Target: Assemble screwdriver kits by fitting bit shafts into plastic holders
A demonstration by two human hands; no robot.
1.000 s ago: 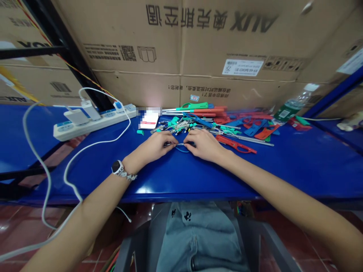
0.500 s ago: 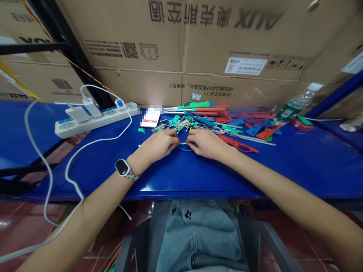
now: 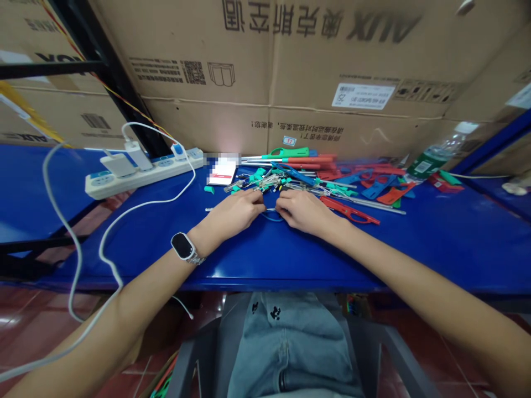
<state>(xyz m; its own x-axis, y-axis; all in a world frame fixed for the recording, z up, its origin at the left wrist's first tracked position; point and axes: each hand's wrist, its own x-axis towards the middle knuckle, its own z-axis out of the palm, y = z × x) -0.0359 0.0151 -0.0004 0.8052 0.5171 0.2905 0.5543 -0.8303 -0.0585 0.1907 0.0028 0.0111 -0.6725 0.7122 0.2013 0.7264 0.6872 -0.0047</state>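
Close together at the near side of a pile of lighter parts (image 3: 271, 181), both hands are closed with the fingertips pinched. My left hand (image 3: 241, 210) grips a thin metal lighter tube (image 3: 208, 209), whose far end pokes out to the left beyond the hand. My right hand (image 3: 299, 209) pinches the other end of this slim piece; its fingers hide the exact part. Between the hands a thin blue wire (image 3: 272, 219) loops down just over the blue table (image 3: 265, 260). Right of my right hand lies a red lighter shell (image 3: 352, 212).
A green long-nosed lighter (image 3: 290, 152) and red ones lie behind the pile. A phone (image 3: 223, 172) is at its left, beside a white power strip (image 3: 145, 172) with a trailing white cable (image 3: 136, 207). A bottle (image 3: 435, 157) stands back right, before a large carton (image 3: 249, 105).
The view has shifted slightly. Both hands stay pinched at nearly the same spot, with only small finger movements around the metal tube and blue wire.
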